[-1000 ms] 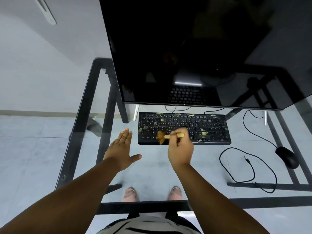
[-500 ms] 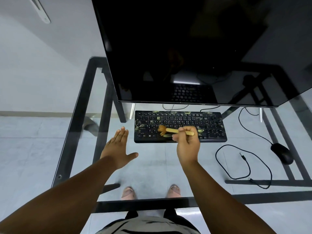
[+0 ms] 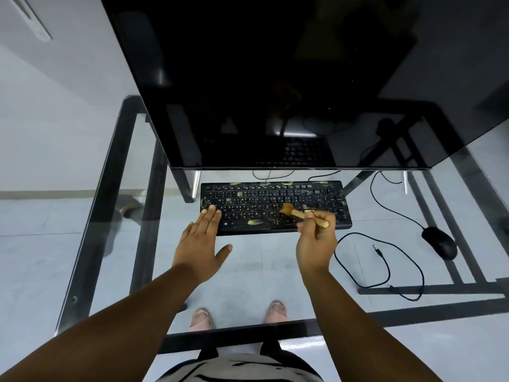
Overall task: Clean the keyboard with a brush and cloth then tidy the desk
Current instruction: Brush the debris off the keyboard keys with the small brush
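Note:
A black keyboard (image 3: 272,201) lies on the glass desk (image 3: 248,274) under the monitor, with yellowish scraps scattered over its keys. My right hand (image 3: 316,244) grips a small wooden brush (image 3: 298,213) whose brown bristles rest on the keys right of the middle. My left hand (image 3: 199,244) is flat and open, palm down, fingertips touching the keyboard's front left corner. No cloth is in view.
A large dark monitor (image 3: 289,78) overhangs the keyboard's back edge. A black mouse (image 3: 439,242) sits at the right, its cable running back. A loose black cable (image 3: 385,271) loops beside my right hand. My feet show through the glass.
My right hand has swept the brush from the keyboard's left-middle towards its right. My left hand has slid forward onto the keyboard's left corner.

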Motion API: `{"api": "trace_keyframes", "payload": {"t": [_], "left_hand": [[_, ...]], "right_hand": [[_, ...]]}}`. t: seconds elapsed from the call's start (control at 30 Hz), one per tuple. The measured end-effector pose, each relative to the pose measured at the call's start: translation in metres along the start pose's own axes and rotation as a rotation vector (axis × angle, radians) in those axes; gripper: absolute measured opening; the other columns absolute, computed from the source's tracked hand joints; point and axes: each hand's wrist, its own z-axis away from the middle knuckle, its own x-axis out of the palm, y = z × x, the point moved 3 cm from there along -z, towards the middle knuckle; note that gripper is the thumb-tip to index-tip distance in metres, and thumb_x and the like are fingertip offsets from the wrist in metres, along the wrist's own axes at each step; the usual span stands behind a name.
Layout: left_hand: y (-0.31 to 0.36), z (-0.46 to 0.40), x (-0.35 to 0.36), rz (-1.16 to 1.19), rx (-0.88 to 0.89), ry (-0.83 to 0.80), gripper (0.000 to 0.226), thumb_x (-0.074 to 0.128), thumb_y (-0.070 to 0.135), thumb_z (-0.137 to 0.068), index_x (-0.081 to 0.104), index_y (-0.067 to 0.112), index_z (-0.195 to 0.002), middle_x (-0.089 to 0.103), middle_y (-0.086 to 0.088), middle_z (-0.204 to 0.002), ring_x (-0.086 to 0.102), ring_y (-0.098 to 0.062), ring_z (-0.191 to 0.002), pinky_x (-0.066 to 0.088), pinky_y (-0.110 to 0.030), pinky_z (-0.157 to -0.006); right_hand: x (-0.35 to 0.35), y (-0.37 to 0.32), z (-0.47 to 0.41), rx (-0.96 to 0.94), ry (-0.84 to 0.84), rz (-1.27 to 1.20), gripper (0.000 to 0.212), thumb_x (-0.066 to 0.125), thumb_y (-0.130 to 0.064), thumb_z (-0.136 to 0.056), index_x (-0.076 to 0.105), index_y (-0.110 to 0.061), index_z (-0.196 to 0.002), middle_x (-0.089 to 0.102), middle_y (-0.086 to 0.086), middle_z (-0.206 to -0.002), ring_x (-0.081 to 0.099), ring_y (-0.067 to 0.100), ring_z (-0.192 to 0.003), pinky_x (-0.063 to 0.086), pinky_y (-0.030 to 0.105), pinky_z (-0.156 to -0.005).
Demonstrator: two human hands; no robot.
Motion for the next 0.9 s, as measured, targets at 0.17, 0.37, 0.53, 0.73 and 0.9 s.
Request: {"api": "trace_keyframes", "payload": {"t": [0.17, 0.37, 0.53, 0.73, 0.9], "left_hand": [[0.012, -0.007, 0.006, -0.039, 0.010, -0.037, 0.081, 0.038, 0.056, -0.094, -0.002, 0.021, -0.155, -0.010, 0.005, -0.162, -0.007, -0.013, -0.149, -0.001, -0.032, -0.118], [0.020, -0.007, 0.008, -0.086, -0.041, -0.045, 0.081, 0.036, 0.057, -0.094, -0.002, 0.019, -0.155, -0.010, 0.004, -0.162, -0.008, -0.013, -0.149, 0.000, -0.037, -0.119], [0.032, -0.010, 0.008, -0.101, -0.070, -0.016, 0.081, 0.035, 0.057, -0.094, 0.001, 0.016, -0.155, -0.006, 0.001, -0.163, -0.007, -0.015, -0.149, -0.002, -0.038, -0.119], [0.058, -0.021, 0.014, -0.088, -0.023, -0.036, 0.080, 0.034, 0.057, -0.095, -0.002, 0.018, -0.155, -0.010, 0.004, -0.162, -0.010, -0.013, -0.149, -0.002, -0.039, -0.119], [0.078, -0.028, 0.020, -0.076, 0.003, -0.037, 0.080, 0.037, 0.056, -0.094, 0.001, 0.018, -0.155, -0.008, 0.003, -0.162, -0.008, -0.014, -0.149, -0.001, -0.039, -0.120]], "right_hand": [[-0.003, 0.003, -0.004, 0.016, -0.209, 0.040, 0.011, 0.051, -0.006, -0.092, 0.056, -0.014, -0.086, 0.061, -0.002, -0.059, 0.058, 0.017, -0.057, 0.050, 0.036, -0.060], [-0.023, 0.001, -0.013, -0.003, -0.017, -0.039, 0.012, 0.052, -0.011, -0.096, 0.054, -0.020, -0.087, 0.065, 0.009, -0.065, 0.063, 0.019, -0.063, 0.049, 0.018, -0.060], [-0.024, 0.009, -0.023, -0.006, -0.147, 0.059, 0.005, 0.054, -0.016, -0.096, 0.057, -0.020, -0.093, 0.071, 0.002, -0.074, 0.069, 0.013, -0.071, 0.052, 0.025, -0.065], [-0.042, 0.006, -0.034, 0.018, -0.169, -0.042, 0.018, 0.050, -0.001, -0.093, 0.057, -0.016, -0.084, 0.062, 0.009, -0.064, 0.061, 0.019, -0.058, 0.052, 0.030, -0.062], [-0.065, 0.011, -0.044, 0.000, 0.031, 0.015, 0.007, 0.052, -0.012, -0.094, 0.055, -0.016, -0.090, 0.067, 0.007, -0.066, 0.065, 0.016, -0.063, 0.050, 0.023, -0.063]]}}
